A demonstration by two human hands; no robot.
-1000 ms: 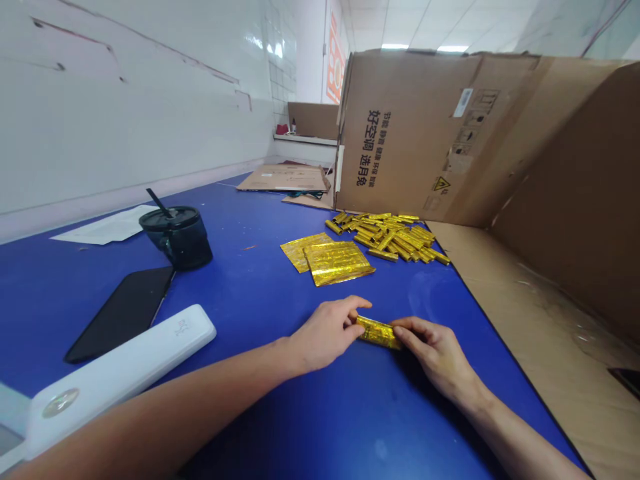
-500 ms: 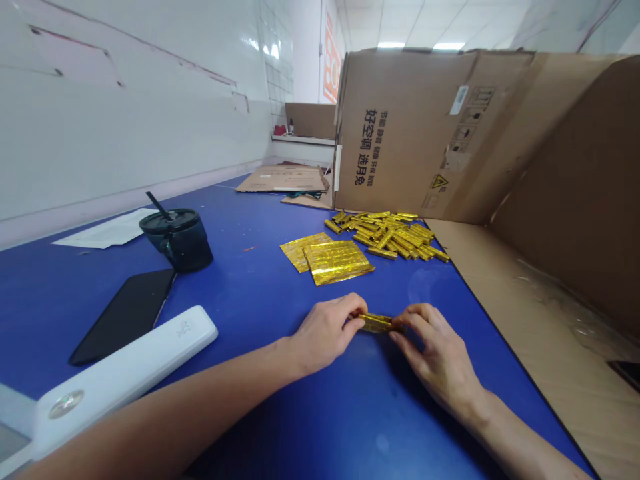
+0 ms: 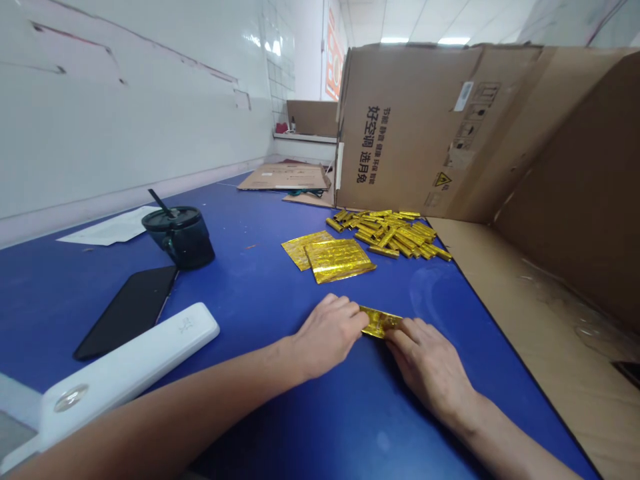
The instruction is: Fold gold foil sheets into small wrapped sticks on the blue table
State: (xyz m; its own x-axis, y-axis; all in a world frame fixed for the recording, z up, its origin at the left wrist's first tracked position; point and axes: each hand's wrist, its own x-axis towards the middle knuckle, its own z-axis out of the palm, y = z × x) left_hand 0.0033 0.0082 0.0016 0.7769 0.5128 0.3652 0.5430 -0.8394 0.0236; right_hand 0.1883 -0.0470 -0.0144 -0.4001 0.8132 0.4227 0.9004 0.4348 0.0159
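Observation:
Between my two hands is a piece of gold foil paper (image 3: 379, 323), partly rolled or folded, low over the blue table. My left hand (image 3: 334, 331) grips its left end with fingers curled. The right end is pinched by my right hand (image 3: 431, 357), whose fingertips partly cover it. Just beyond my hands lie flat gold foil sheets (image 3: 341, 260), one overlapping another. Farther back, beside the cardboard, sits a loose pile of rolled gold foil tubes (image 3: 393, 235).
A large cardboard box (image 3: 410, 133) stands along the right and back. To the left are a dark lidded mug (image 3: 185, 240) with a straw, a black phone (image 3: 127, 310), a white elongated device (image 3: 130, 353) and white paper (image 3: 113, 228). Flattened cardboard (image 3: 285, 177) lies at the back.
The foil between my hands was a narrow roll and now shows a wider, opened face. My fingers have shifted their hold on both ends. The view has moved slightly.

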